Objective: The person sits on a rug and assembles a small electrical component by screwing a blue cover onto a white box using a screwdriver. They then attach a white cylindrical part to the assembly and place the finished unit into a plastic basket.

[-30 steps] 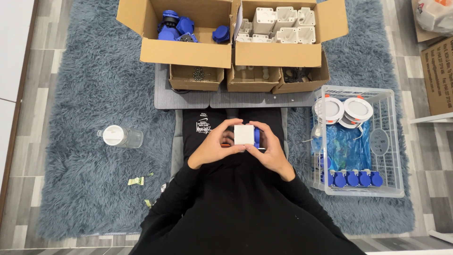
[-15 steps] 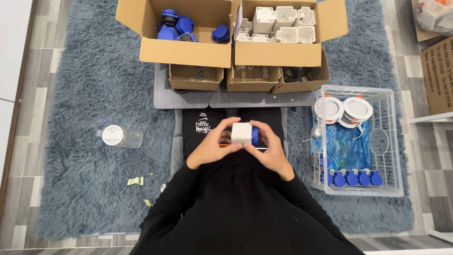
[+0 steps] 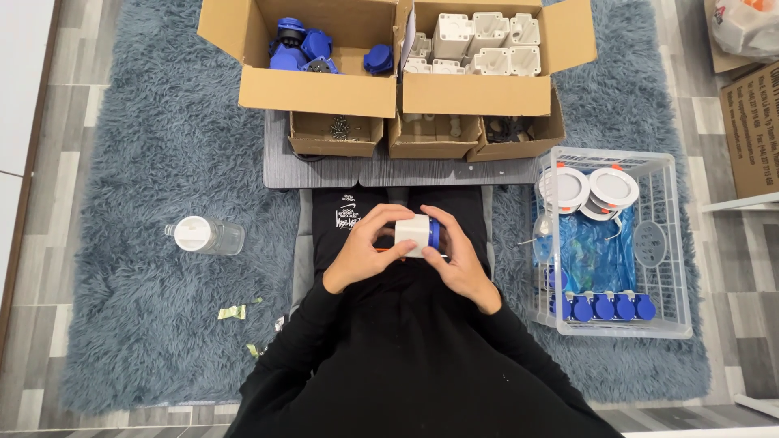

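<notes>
Both of my hands hold one small white box-shaped housing with a blue cap [image 3: 418, 234] over my lap. My left hand [image 3: 367, 247] wraps its left side with the fingers curled over the top. My right hand [image 3: 461, 261] grips the right side, where the blue part shows between thumb and fingers. Ahead stand two open cardboard boxes: one with blue caps [image 3: 302, 47] and one with white housings [image 3: 479, 39].
Three smaller cardboard trays [image 3: 422, 136] with small parts sit on a grey board in front of the big boxes. A clear wire-sided crate [image 3: 664, 243] at right holds round white fittings, a blue bag and several blue caps. A clear bottle [image 3: 204, 236] lies on the blue rug at left.
The white housing has turned slightly in my hands and my fingers have shifted around it. Everything else stays in place.
</notes>
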